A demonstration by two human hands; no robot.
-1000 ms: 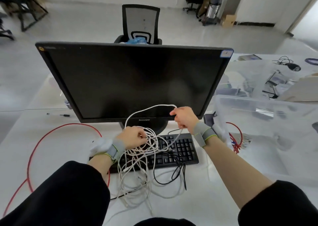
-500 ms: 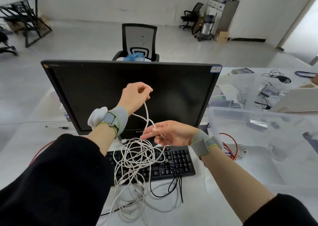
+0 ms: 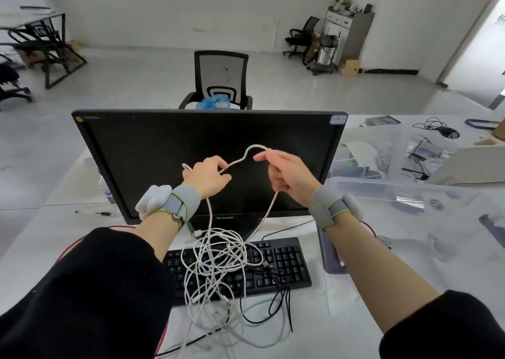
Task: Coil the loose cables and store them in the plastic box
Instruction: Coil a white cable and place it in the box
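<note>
A tangle of white cable (image 3: 216,260) lies over the black keyboard (image 3: 284,265) and the table's front. Both hands are raised in front of the monitor. My left hand (image 3: 206,177) grips one stretch of the white cable, its end sticking out to the left. My right hand (image 3: 284,171) holds the same cable a little further along, so an arch of cable spans between the hands. From each hand a strand hangs down into the tangle. A thin black cable (image 3: 276,295) is mixed in at the right. The clear plastic box (image 3: 410,194) stands on the table's right side.
A black monitor (image 3: 164,151) stands right behind the hands. A red cable (image 3: 68,246) loops on the left of the table and another red cable (image 3: 369,227) shows by the box. Papers and clear bags lie at the back right. An office chair (image 3: 221,71) is behind the desk.
My right hand rose from keyboard height to level with my left and took the cable further along. The hands moved apart, drawing an arch of cable between them. The camera tilted up.
</note>
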